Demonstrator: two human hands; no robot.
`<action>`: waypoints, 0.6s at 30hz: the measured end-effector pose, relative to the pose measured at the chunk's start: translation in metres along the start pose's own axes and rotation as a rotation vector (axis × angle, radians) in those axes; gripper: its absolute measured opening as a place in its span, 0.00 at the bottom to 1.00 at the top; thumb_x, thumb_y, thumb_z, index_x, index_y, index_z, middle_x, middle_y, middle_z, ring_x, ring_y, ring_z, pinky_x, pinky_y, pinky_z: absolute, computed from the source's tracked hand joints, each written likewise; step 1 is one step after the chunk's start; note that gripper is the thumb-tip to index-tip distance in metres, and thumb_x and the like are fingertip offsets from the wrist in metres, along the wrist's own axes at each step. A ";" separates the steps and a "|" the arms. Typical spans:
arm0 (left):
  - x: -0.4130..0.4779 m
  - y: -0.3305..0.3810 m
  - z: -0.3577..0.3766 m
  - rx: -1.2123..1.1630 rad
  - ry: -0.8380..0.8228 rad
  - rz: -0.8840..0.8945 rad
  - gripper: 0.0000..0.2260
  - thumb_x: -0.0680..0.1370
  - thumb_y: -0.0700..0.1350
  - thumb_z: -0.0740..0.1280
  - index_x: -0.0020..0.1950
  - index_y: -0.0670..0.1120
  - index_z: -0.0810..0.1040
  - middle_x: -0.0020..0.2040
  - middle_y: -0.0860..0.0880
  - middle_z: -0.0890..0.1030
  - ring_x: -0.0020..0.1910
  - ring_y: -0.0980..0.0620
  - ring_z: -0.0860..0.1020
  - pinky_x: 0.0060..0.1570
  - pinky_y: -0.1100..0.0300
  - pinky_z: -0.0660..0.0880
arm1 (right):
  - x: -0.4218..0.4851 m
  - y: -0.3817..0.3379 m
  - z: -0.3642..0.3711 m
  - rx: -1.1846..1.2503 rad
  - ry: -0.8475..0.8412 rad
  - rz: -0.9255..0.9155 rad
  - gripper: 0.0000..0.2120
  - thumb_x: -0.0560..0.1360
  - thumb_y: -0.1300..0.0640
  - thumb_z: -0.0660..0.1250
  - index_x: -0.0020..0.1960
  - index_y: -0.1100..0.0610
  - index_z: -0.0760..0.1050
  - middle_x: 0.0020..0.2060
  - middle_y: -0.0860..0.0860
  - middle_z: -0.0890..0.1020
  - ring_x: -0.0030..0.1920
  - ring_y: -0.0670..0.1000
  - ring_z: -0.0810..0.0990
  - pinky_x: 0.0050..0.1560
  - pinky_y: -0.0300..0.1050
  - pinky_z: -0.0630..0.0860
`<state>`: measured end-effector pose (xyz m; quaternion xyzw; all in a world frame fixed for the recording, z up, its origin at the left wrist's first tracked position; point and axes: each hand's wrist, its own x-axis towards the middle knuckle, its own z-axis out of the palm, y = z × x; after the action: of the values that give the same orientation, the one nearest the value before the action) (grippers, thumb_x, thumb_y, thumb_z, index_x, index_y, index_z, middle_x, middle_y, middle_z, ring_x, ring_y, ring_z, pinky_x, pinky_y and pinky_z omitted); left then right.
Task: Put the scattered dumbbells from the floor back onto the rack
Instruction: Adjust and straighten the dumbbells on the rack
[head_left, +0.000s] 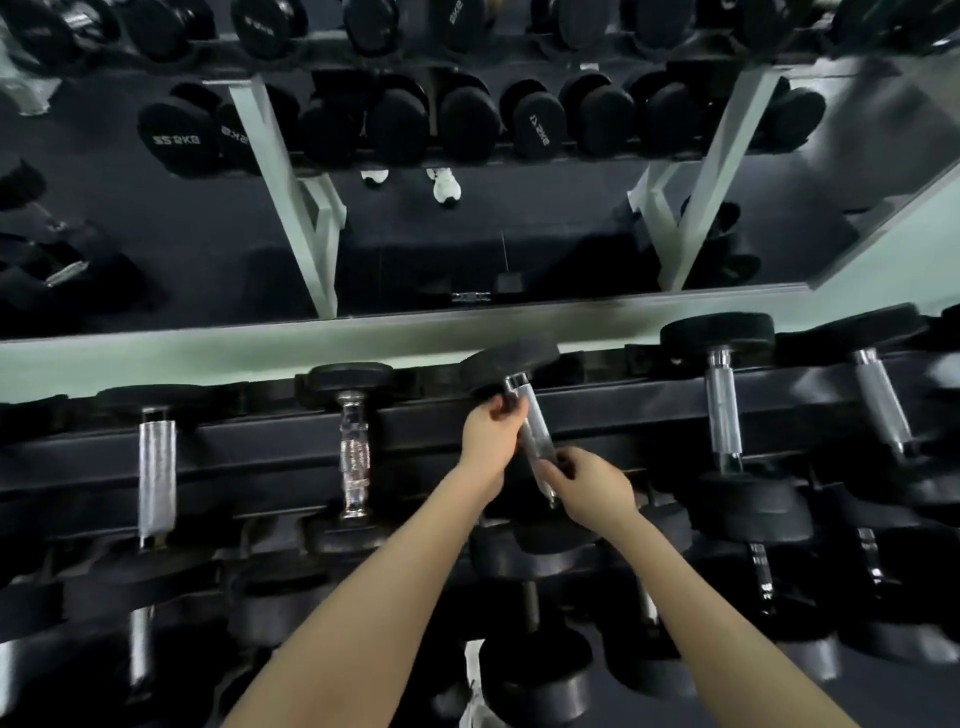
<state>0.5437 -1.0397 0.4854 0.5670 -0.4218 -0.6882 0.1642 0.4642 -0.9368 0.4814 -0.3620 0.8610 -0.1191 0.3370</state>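
both bare hands, left hand (491, 428) at eleven o'clock and right hand (592, 486) at five, clamped the heavy, stiff black rubber-ended dumbbell (524, 410) by its slick chrome handle on the black steel rack (260, 441).

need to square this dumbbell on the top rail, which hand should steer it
Left. The left hand grips the dumbbell handle at its tilted far head; the right hand only holds the near end.

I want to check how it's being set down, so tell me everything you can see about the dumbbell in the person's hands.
The dumbbell has a shiny metal handle and round black ends that look rubbery. It lies tilted on the top tier of the rack, far end against the back rail by the mirror, near end toward the person. The left hand grips near the far end; the right hand holds the handle's near part. Other dumbbells sit either side.
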 end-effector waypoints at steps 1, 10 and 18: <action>0.001 0.001 0.006 -0.046 0.033 0.014 0.08 0.76 0.43 0.68 0.52 0.42 0.79 0.46 0.46 0.82 0.48 0.48 0.80 0.57 0.51 0.75 | -0.001 0.001 0.001 0.018 0.011 -0.005 0.15 0.77 0.43 0.59 0.43 0.52 0.76 0.34 0.47 0.78 0.41 0.53 0.79 0.32 0.44 0.65; 0.006 0.003 0.017 0.067 0.058 0.115 0.07 0.76 0.42 0.67 0.52 0.42 0.80 0.45 0.46 0.81 0.47 0.49 0.78 0.59 0.44 0.76 | -0.004 0.001 0.007 0.119 0.083 0.063 0.15 0.78 0.45 0.59 0.50 0.52 0.81 0.33 0.48 0.77 0.38 0.52 0.75 0.39 0.43 0.67; 0.011 0.003 0.020 0.160 -0.019 0.141 0.05 0.76 0.41 0.67 0.50 0.42 0.80 0.40 0.51 0.80 0.45 0.52 0.78 0.58 0.42 0.76 | -0.009 0.000 0.014 0.194 0.109 0.141 0.17 0.78 0.46 0.59 0.44 0.55 0.80 0.30 0.48 0.77 0.37 0.54 0.76 0.40 0.44 0.69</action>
<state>0.5211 -1.0410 0.4807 0.5406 -0.5157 -0.6445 0.1625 0.4783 -0.9304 0.4754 -0.2593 0.8857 -0.1972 0.3307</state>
